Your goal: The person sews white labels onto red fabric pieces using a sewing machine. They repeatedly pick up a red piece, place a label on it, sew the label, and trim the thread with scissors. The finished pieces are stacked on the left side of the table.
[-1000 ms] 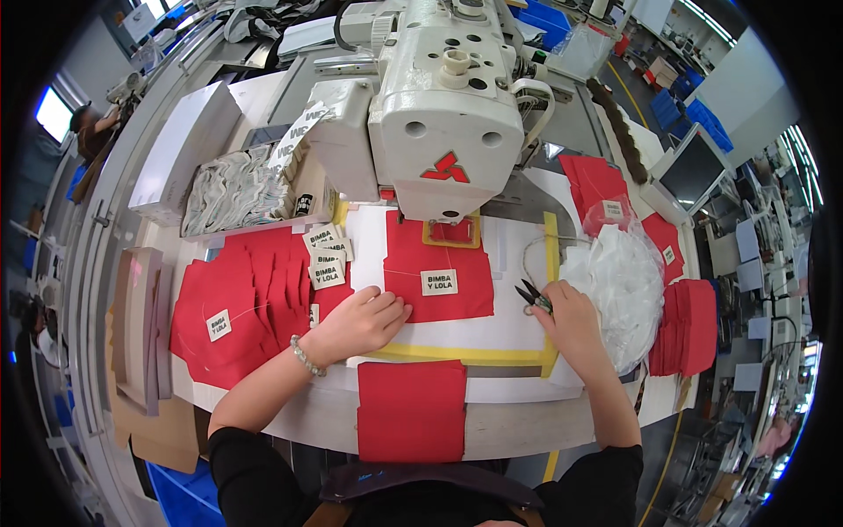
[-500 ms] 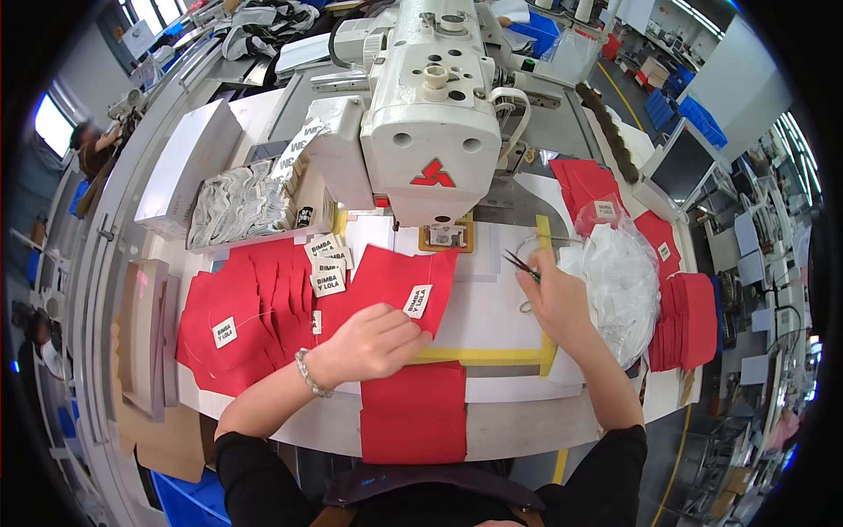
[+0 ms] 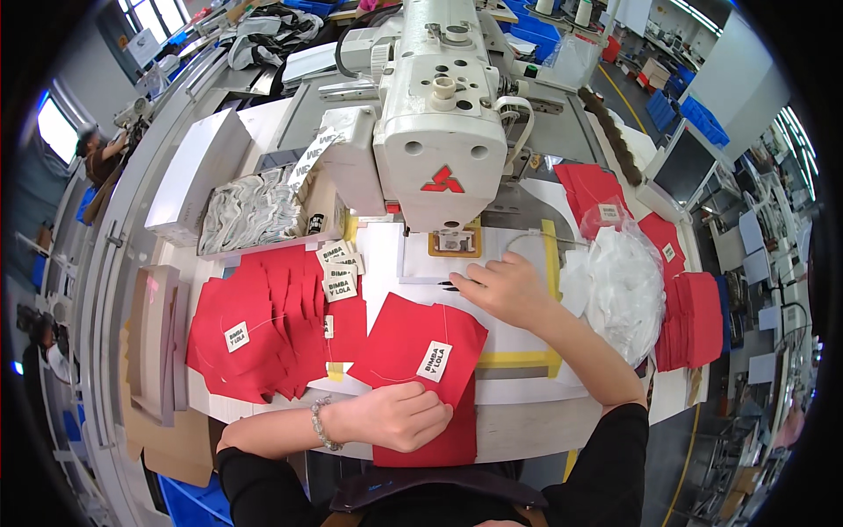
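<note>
My left hand (image 3: 399, 416) grips the near edge of a red fabric piece (image 3: 413, 338) that carries a white sewn label (image 3: 434, 360); the piece lies tilted on the white machine bed. My right hand (image 3: 502, 288) rests flat in front of the presser foot (image 3: 454, 239) of the white sewing machine (image 3: 439, 114), with small dark snips (image 3: 449, 285) at its fingertips. Another red piece (image 3: 435, 443) lies on the table edge under my left hand.
A fanned pile of labelled red pieces (image 3: 263, 329) and loose white labels (image 3: 338, 268) lie on the left. A clear plastic bag (image 3: 619, 285) and stacked red pieces (image 3: 694, 321) sit on the right. A tray of white labels (image 3: 250, 211) is behind left.
My left hand has pulled the labelled red piece toward me, away from the presser foot. My right hand has moved left and down onto the machine bed with the snips.
</note>
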Motion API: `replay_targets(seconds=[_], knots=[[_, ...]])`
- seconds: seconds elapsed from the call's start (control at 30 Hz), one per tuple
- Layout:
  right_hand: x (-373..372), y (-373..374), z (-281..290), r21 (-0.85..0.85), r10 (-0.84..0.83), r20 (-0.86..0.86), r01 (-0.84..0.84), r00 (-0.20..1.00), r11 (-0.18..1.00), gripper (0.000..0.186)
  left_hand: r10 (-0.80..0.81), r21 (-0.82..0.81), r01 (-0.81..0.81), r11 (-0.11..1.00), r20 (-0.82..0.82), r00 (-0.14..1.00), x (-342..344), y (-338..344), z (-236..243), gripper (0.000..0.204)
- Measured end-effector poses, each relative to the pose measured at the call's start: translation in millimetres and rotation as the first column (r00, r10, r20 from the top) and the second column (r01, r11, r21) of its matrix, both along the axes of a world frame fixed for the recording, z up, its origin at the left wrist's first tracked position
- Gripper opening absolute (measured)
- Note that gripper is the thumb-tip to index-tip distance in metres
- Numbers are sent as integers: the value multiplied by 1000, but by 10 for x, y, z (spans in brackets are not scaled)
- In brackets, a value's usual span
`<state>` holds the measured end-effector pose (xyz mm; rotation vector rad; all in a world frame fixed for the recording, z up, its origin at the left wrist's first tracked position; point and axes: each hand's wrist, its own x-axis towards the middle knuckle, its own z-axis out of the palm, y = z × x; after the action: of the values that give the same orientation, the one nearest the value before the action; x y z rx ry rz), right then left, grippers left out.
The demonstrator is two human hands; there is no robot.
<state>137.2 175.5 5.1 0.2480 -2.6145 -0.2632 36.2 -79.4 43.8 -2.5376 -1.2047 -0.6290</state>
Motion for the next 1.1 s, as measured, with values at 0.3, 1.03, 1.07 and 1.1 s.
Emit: replay_targets(seconds=[0.3,1.03,1.07,1.1], knots=[[57,43,112,-82,42,38,-39,998,996,24,-19,-18,18,1000,-31,999,-16,-37,-47,19],[1069,323,-78,-327,-456,-78,410,886,852,36,397,-206,-422,883,-151,905,-323,-1166,-347,30],[1147,314,-96,-353,-485,-76,431,871,830,36,462,-201,-482,853,-140,876,-331,-1175,-379,33],[1217,296,-112,-378,-514,-73,453,855,807,36,523,-199,-539,818,-130,842,-338,-1181,-413,37]])
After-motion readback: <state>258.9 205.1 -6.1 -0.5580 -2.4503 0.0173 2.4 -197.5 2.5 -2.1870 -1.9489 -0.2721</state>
